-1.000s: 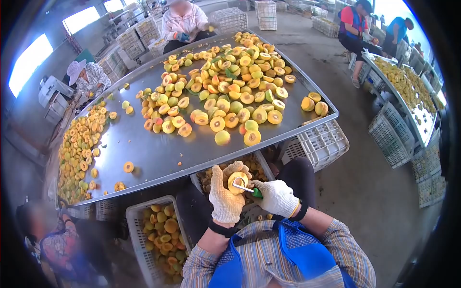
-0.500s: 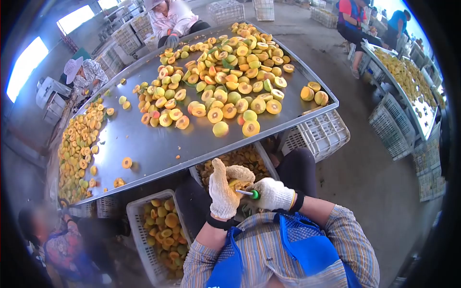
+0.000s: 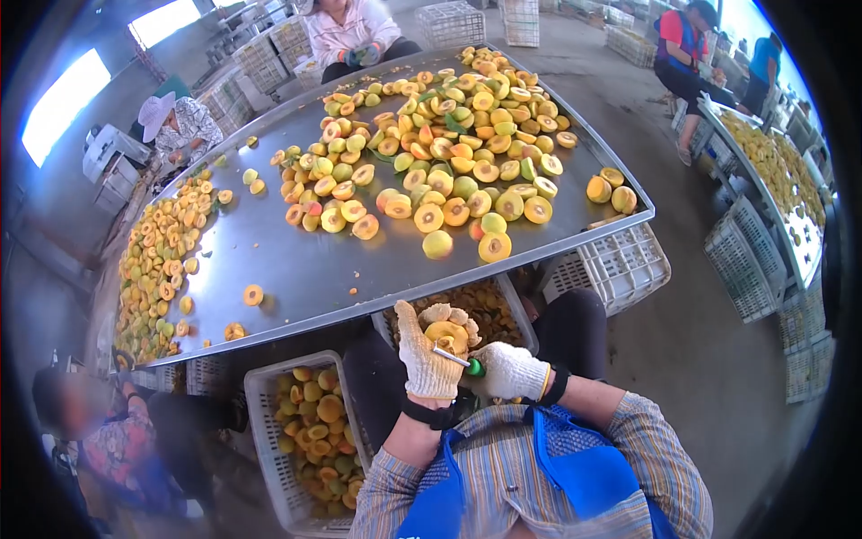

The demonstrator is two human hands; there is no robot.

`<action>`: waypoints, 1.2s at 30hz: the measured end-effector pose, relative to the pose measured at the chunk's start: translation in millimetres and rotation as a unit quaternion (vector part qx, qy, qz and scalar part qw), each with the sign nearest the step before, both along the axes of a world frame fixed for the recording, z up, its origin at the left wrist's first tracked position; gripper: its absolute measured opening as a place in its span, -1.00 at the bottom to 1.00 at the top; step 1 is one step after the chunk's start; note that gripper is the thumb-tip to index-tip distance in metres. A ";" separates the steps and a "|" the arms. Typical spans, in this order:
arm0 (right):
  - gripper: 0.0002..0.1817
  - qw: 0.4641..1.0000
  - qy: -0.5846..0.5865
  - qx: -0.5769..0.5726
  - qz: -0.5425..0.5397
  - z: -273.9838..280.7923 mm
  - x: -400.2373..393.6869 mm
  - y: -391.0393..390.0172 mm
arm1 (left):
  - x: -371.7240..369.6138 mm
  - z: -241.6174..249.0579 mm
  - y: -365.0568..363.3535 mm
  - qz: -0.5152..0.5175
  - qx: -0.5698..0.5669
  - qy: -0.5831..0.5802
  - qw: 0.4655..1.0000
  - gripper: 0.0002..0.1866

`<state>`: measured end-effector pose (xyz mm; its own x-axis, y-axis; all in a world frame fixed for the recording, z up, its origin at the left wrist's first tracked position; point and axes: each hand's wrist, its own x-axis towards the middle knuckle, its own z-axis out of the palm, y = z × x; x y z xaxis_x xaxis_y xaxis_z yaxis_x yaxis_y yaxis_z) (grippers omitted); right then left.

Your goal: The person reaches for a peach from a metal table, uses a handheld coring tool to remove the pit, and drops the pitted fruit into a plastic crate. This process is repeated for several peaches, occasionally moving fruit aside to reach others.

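Note:
My left hand (image 3: 420, 361), in a soiled white knit glove, cups a halved yellow peach (image 3: 452, 334) with its cut face up. My right hand (image 3: 514, 372), gloved too, is wrapped round the green handle of a pitting tool (image 3: 474, 367). The tool's metal shaft points left and lies against the lower edge of the peach half; its tip is partly hidden by my left hand. Beneath both hands stands a crate (image 3: 528, 340) with cut fruit pieces, between my knees.
A metal table (image 3: 296, 278) ahead bears a heap of peach halves (image 3: 431, 171) and another pile (image 3: 157, 260) at its left. A white crate of peaches (image 3: 256, 422) stands at my left, another crate (image 3: 620, 269) under the table's right corner. Co-workers (image 3: 350, 36) sit around.
My left fingers have opened outward, so the peach half's cut face now shows. The tool stays at the fruit. The view has shifted slightly; the person across the table has brought both hands together.

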<state>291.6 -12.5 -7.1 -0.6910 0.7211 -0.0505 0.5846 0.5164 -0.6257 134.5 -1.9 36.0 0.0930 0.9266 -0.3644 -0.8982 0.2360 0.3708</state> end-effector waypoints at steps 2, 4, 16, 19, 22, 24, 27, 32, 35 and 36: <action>-0.64 0.999 0.031 -0.037 -0.015 -0.4 -9.6 -3.3 | -2.7 1.6 0.3 -0.004 0.040 0.056 0.998 -0.35; -0.65 0.995 0.014 -0.088 -0.041 20.9 -10.2 -2.1 | -11.0 1.0 4.8 -0.077 0.089 0.049 0.992 -0.34; -0.59 0.986 -0.076 -0.071 -0.128 23.3 0.6 32.0 | -110.3 -48.9 11.2 0.206 0.027 0.150 0.967 -0.43; -0.56 0.984 -0.113 -0.029 -0.137 3.9 22.5 43.3 | -181.1 -31.8 -47.0 0.129 -0.122 0.798 0.576 -0.60; -0.67 0.986 -0.103 -0.018 -0.133 -2.5 22.9 42.1 | -187.9 -24.4 -54.7 0.146 -0.105 0.955 0.236 -0.66; -0.76 0.988 -0.090 0.009 -0.123 -5.9 16.1 38.2 | -155.9 -10.9 -12.1 0.152 -0.001 0.949 0.276 -0.58; -0.79 0.993 -0.092 -0.011 -0.078 -17.2 13.6 33.1 | -98.3 -12.7 77.3 0.035 0.232 0.921 0.310 -0.53; -0.64 0.997 0.027 -0.068 -0.030 -74.2 7.3 37.3 | -26.3 -38.7 180.0 -0.174 0.253 0.911 0.275 -0.44; -0.82 0.992 0.001 0.114 -0.044 -43.1 11.6 26.1 | -27.1 -64.1 194.4 -0.214 0.226 0.914 0.262 -0.42; -0.86 0.993 0.025 0.085 -0.074 -35.0 10.0 24.2 | -30.9 -61.8 190.7 -0.217 0.229 0.913 0.260 -0.42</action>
<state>301.6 11.7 -42.1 -0.5746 0.8107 0.1126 0.6332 0.5275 -0.5664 103.6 188.8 -25.8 0.2835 0.9585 -0.0292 0.9471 -0.2751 0.1651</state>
